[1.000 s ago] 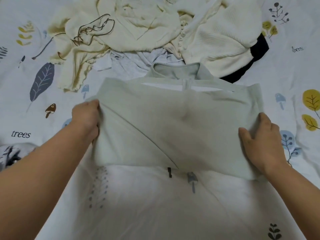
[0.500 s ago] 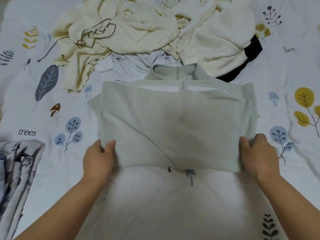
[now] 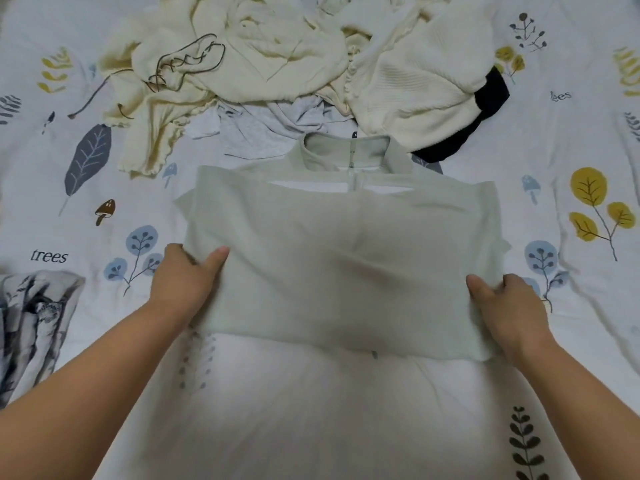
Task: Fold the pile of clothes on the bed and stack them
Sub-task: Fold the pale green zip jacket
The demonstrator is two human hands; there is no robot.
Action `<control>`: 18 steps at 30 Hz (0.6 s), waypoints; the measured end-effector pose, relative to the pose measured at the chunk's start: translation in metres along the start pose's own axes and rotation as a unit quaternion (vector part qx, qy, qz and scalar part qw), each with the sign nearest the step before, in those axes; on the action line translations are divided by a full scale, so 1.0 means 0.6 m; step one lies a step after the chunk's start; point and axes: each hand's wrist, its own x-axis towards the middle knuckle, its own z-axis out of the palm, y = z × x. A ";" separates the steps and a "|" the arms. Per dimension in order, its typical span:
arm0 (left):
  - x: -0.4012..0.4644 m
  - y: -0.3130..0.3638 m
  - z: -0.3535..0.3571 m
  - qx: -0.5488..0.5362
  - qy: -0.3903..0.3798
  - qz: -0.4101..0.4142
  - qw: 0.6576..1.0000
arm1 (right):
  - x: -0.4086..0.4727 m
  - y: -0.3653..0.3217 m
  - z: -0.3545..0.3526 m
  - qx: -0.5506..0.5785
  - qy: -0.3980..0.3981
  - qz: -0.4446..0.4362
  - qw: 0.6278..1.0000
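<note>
A pale green top (image 3: 339,251) lies spread in the middle of the bed, collar away from me, its lower part folded up. My left hand (image 3: 183,282) grips its lower left edge, thumb on top of the cloth. My right hand (image 3: 502,306) grips the lower right edge, thumb on top and fingers beside the hem. Behind the top sits the unfolded pile: a cream laced garment (image 3: 194,84), a cream knit sweater (image 3: 415,81), a light grey piece (image 3: 270,126) and a black garment (image 3: 485,112).
The bed sheet (image 3: 311,410) is white with leaf, tree and mushroom prints. A grey and white patterned cloth (image 3: 31,327) lies bunched at the left edge. Bare sheet stretches in front of the green top between my arms.
Both hands have slid from the sides of the green top down to its lower corners. The view has shifted, bringing the patterned cloth in at the left.
</note>
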 end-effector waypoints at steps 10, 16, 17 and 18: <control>-0.123 -0.113 -0.067 0.016 0.015 0.072 0.997 | -0.096 0.071 -0.048 -0.097 -0.040 -0.026 0.994; -0.093 -0.100 -0.057 0.109 0.099 0.108 0.983 | -0.079 0.045 -0.027 -0.143 0.104 -0.078 0.981; -0.081 -0.084 -0.054 0.143 0.101 0.170 0.970 | -0.064 0.030 -0.027 -0.152 0.132 -0.119 0.972; -0.068 -0.068 -0.049 0.172 0.092 0.227 0.954 | -0.047 0.013 -0.027 -0.167 0.142 -0.154 0.963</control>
